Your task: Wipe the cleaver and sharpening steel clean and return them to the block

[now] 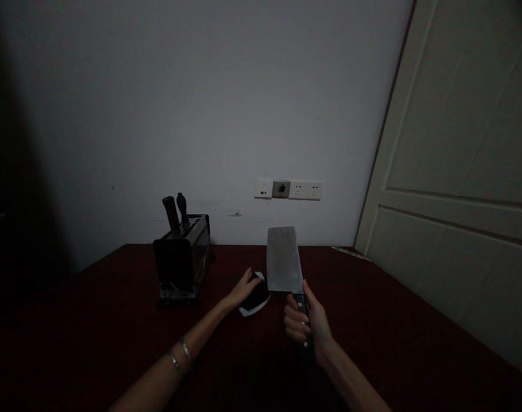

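My right hand (310, 320) is wrapped round the dark riveted handle of a cleaver (283, 260). Its broad grey blade points up and away from me, above the table. To the left, my left hand (244, 288) grips a dark cloth (256, 296) with a white edge, low over the tabletop. Part of the cloth is hidden by the fingers, and I cannot tell whether it touches the table. The cloth and the blade are a small gap apart.
A knife block (179, 260) with two dark handles sticking up stands on the left of the dark red table (363, 320). Behind the table is a pale wall with a row of sockets (306, 190). A white door (453, 217) borders the right side.
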`<action>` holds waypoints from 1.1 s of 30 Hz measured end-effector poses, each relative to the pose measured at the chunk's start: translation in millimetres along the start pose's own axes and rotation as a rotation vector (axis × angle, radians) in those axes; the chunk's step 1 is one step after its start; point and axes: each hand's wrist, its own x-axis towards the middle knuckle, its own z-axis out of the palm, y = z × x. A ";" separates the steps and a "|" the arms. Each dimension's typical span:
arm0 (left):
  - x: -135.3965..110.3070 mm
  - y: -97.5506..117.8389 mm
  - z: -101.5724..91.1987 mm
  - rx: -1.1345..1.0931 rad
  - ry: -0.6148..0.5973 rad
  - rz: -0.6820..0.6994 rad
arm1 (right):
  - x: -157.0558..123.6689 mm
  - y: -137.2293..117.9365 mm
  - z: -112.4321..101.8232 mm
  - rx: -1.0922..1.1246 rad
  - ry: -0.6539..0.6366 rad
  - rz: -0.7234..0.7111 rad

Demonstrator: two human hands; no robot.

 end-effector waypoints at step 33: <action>-63.6 91.1 10.5 -0.087 -0.178 -0.143 | 46.2 0.4 12.1 -0.778 0.699 -0.433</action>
